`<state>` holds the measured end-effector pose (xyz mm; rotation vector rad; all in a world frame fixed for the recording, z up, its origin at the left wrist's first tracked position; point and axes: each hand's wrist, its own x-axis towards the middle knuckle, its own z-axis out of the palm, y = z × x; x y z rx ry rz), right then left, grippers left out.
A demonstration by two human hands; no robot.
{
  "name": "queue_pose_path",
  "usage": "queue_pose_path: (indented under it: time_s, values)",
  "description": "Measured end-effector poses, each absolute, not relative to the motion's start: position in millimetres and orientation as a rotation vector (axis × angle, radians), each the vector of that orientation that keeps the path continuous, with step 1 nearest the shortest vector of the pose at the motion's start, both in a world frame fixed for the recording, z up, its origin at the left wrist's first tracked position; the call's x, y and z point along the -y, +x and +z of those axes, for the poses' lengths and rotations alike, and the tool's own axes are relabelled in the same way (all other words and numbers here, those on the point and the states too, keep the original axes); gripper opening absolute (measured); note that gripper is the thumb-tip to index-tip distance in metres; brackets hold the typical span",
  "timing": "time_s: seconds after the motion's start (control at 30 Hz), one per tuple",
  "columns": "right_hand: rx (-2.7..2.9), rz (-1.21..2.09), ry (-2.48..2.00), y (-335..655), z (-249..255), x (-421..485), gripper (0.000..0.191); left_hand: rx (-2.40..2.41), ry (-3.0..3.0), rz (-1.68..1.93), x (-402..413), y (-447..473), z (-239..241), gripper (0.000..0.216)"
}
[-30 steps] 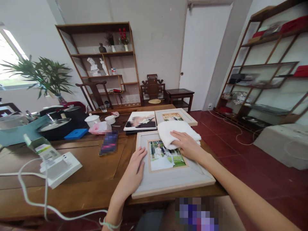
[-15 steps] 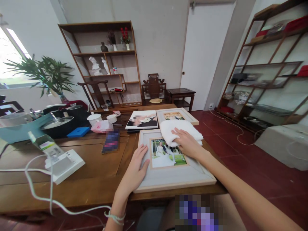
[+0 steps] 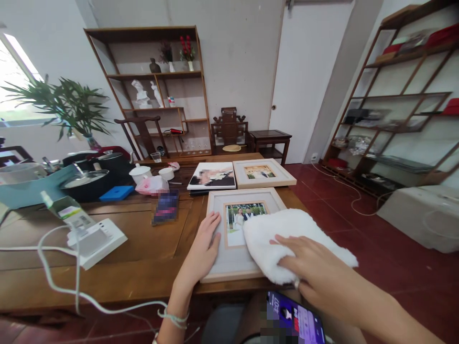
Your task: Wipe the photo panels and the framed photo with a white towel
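Note:
A light wooden picture frame [image 3: 233,267] with a photo of a couple outdoors lies flat near the table's front edge. My left hand [image 3: 201,251] rests on the frame's left side, its fingers stretched out and the thumb apart. In my right hand [image 3: 315,267] is a fluffy white towel [image 3: 301,227], gripped at its near part. The towel covers the frame's right side and front right corner and hangs past its edge. Part of the photo is hidden under it. A lit phone [image 3: 294,317] sits below the table edge, on my lap.
Behind are a second picture frame [image 3: 265,179] and a photo album [image 3: 211,177]. To the left stand an opened white box [image 3: 103,243], a white cable [image 3: 46,282], a blue box [image 3: 116,193], a pink bag [image 3: 152,185] and a dark pan [image 3: 86,186]. A shelf [image 3: 154,74] is against the wall.
My right hand has drawn the towel from the frame's far right part toward me, to the front right corner. The second frame's photo is uncovered now. My left hand stays in place.

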<state>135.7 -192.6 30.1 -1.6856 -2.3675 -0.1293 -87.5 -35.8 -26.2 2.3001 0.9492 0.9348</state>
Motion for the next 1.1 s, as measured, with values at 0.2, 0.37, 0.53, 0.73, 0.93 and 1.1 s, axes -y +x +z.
queue_pose_path:
  time_s: [0.2, 0.37, 0.53, 0.73, 0.93, 1.1]
  values:
    - [2.271, -0.114, -1.688, 131, 15, 188, 0.043, -0.959, 2.277, 0.910, 40, -87, -19, 0.040]
    - [2.185, -0.269, -1.748, 152, 13, 147, 0.038, -0.901, 2.298, 0.945, 42, -86, -19, 0.040]
    - [1.996, -0.534, -1.753, 182, 18, 92, 0.037, -0.912, 2.341, 0.882, 41, -88, -17, 0.041]
    - [2.249, -0.354, -1.816, 176, 14, 65, 0.044, -0.948, 2.369, 0.864, 41, -87, -15, 0.040]
    - [2.341, -0.122, -1.870, 148, 26, 124, 0.043, -1.060, 2.370, 0.972, 39, -83, -18, 0.038]
    - [2.395, -0.036, -1.815, 132, 33, 180, 0.038, -1.173, 2.370, 1.011, 41, -80, -17, 0.035]
